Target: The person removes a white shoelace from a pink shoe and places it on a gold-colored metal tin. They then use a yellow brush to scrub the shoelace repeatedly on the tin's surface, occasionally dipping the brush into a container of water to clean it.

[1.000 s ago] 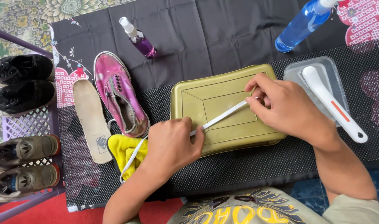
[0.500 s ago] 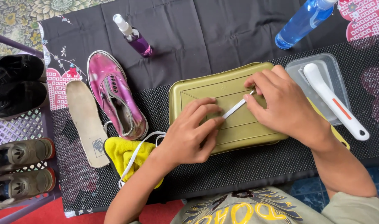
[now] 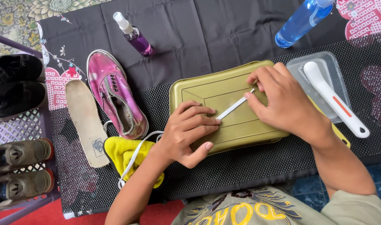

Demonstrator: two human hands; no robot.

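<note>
White shoelace [image 3: 234,107] stretched taut, flat across olive-gold lid [image 3: 223,112]; tail perhaps trailing left.

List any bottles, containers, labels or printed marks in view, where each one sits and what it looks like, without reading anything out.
Purple spray bottle: top left, lying, white nozzle.
Blue spray bottle: top right, clear blue.
Olive lidded box: centre, rectangular, under both hands.
Clear plastic tub: right, holding a white brush.
Insole: left, beige, dark printed mark near its heel.
</note>
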